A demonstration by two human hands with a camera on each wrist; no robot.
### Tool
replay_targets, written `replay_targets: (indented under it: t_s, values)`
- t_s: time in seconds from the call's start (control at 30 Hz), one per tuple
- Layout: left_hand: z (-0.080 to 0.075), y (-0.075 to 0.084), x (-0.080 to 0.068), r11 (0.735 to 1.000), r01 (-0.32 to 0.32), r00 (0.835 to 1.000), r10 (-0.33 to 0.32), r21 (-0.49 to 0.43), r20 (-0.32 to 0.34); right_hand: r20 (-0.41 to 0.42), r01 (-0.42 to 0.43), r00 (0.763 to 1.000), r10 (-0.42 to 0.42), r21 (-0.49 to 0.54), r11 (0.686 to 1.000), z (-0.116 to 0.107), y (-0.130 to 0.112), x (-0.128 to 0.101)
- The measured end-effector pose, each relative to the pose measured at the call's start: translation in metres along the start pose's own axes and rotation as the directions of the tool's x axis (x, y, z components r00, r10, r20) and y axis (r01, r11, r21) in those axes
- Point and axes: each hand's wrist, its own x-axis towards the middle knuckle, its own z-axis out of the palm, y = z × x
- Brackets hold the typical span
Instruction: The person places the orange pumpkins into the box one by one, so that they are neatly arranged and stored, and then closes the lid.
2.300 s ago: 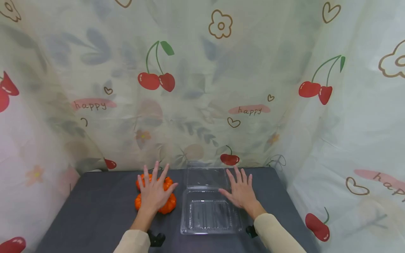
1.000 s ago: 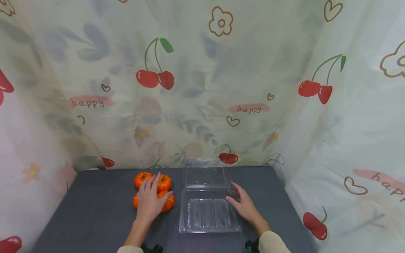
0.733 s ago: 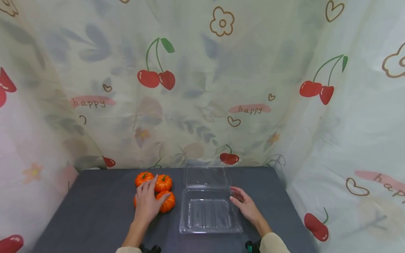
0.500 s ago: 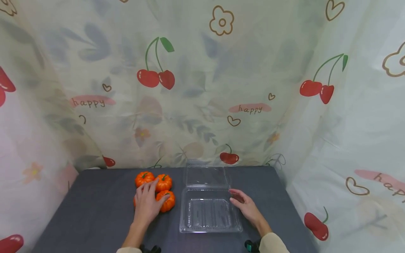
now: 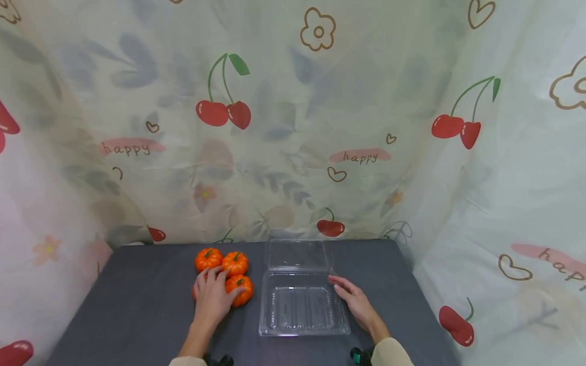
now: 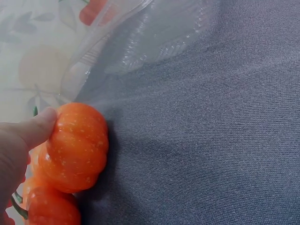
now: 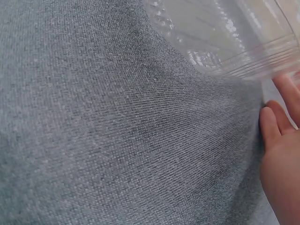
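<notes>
Pumpkins first: from my remote seat I see small glossy orange ribbed pumpkins (image 5: pixel 208 259) with green stems, clustered on the left half of the dark grey woven cloth table (image 5: pixel 137 305). My left hand (image 5: pixel 211 300) lies over the near ones, fingers curved around them, and the thumb presses the side of the nearest orange pumpkin (image 6: pixel 75 147); the left wrist view shows its speckled, shiny skin and shallow ribs, with another one touching it just below. I cannot tell whether that pumpkin is lifted or sitting on the cloth.

Just right of the cluster sits the clear thin-plastic hinged clamshell box (image 5: pixel 302 307), its lid folded back flat toward the curtain and its ridged tray nearest me. My right hand (image 5: pixel 354 302) rests at the tray's right edge, fingers relaxed and nearly straight, tips touching the rim near the hinge corner; in the right wrist view the fingertips (image 7: pixel 272 126) sit just beside the stepped transparent wall.

Behind everything hangs a pale, softly creased curtain (image 5: pixel 293 127) printed with red cherries, hearts and flowers.
</notes>
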Motion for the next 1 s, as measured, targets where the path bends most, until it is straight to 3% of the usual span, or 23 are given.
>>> replay_targets:
  t_s: [0.5,0.83,1.0]
  values:
    - [0.004,0.003,-0.003,0.996,0.024,0.996,-0.032,0.090,0.084,0.118,-0.027,0.993,0.009,0.155,0.987,-0.006,0.008,0.003]
    - [0.008,0.007,-0.007,0.997,-0.057,0.997,0.059,0.051,-0.044,0.101,-0.053,0.994,0.035,0.185,0.981,-0.005,0.009,0.005]
    - [0.011,0.009,-0.010,0.997,-0.064,0.997,0.065,0.038,-0.034,0.096,-0.053,0.995,0.037,0.170,0.984,-0.005,0.008,0.005]
